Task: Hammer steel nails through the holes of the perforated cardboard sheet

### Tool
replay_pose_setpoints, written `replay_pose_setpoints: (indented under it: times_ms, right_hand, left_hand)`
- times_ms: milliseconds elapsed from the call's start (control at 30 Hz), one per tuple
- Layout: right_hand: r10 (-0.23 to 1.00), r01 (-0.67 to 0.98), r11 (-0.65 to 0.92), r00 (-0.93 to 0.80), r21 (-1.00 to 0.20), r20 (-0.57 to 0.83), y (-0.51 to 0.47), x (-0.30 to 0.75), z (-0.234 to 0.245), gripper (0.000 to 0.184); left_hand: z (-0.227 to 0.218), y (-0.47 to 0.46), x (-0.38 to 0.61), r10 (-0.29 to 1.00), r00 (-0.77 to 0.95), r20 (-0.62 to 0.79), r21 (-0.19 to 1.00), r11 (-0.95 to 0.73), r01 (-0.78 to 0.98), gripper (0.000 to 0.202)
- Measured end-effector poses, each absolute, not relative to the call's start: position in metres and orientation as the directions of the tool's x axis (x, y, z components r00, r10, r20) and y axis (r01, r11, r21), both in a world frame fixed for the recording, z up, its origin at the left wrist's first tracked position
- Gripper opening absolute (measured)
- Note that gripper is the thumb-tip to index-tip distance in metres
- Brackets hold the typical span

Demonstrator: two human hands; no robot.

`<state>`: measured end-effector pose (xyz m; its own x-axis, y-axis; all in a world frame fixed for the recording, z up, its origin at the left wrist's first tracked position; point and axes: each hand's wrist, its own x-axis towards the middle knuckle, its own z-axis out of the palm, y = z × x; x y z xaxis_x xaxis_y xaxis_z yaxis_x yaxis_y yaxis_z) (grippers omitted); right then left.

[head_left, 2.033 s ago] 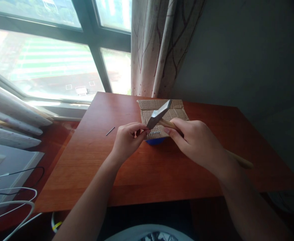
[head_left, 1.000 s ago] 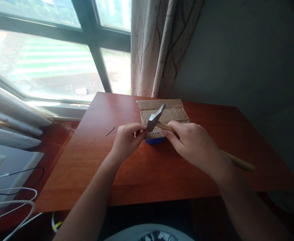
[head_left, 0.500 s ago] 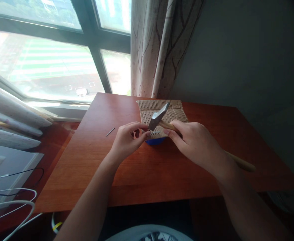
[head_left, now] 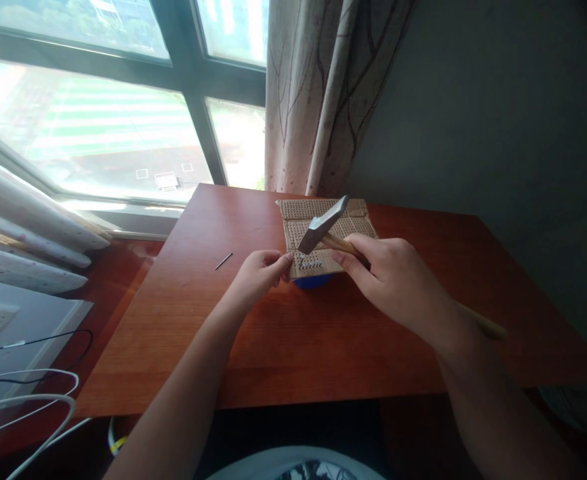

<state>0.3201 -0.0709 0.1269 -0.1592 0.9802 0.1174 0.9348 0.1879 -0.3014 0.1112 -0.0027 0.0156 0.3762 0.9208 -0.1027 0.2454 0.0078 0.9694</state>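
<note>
My right hand [head_left: 393,280] is wrapped round the wooden handle of a hammer [head_left: 323,225], whose metal head hangs over a brown cardboard sheet [head_left: 358,229] full of small holes. The handle's far end sticks out behind my right wrist. My left hand [head_left: 263,273] is closed on the sheet's near left edge, thumb on top and the other fingers curled below. Several small silvery nails [head_left: 310,265] stand in rows near the sheet's front edge, close to the hammer head. Beneath the sheet, part of a blue object [head_left: 312,282] shows; the rest of it is hidden.
A thin dark metal rod [head_left: 224,261] lies on the reddish wooden table [head_left: 173,333], left of the sheet. Beyond the table stand a window [head_left: 123,120] and a patterned curtain [head_left: 303,100]. White and black cables [head_left: 48,400] hang at the lower left.
My left hand has drawn back from beside the hammer head and closed on the cardboard's left edge. The hammer head has lifted slightly off the nails. The view has shifted a little.
</note>
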Motion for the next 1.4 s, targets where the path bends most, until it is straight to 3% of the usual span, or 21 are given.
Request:
replay_pose_setpoints:
  times_ms: [200,433,633,867,1400]
  right_hand:
    - [0.978,0.936,0.194,-0.160,-0.295,0.135,-0.071,0.320,0.124,0.034]
    - [0.984,0.953,0.176,-0.175,-0.245,0.026,-0.071,0.317,0.122,0.031]
    - [0.982,0.944,0.185,-0.167,-0.274,0.088,-0.070,0.318,0.120,0.032]
    - [0.982,0.938,0.189,-0.190,-0.290,0.025,-0.069,0.316,0.116,0.029]
    - [0.983,0.947,0.182,-0.184,-0.265,0.019,-0.068,0.313,0.113,0.032]
  left_hand:
    - [0.012,-0.004,0.114,0.924,0.372,-0.085,0.975,0.001,0.222,0.043]
    - [0.014,-0.003,0.114,0.930,0.358,-0.082,0.962,-0.020,0.273,0.044]
    - [0.014,-0.003,0.115,0.931,0.357,-0.075,0.961,-0.028,0.275,0.045]
    - [0.014,-0.003,0.115,0.931,0.357,-0.076,0.962,-0.025,0.271,0.045]
    - [0.016,-0.004,0.114,0.930,0.356,-0.095,0.959,-0.010,0.282,0.046]
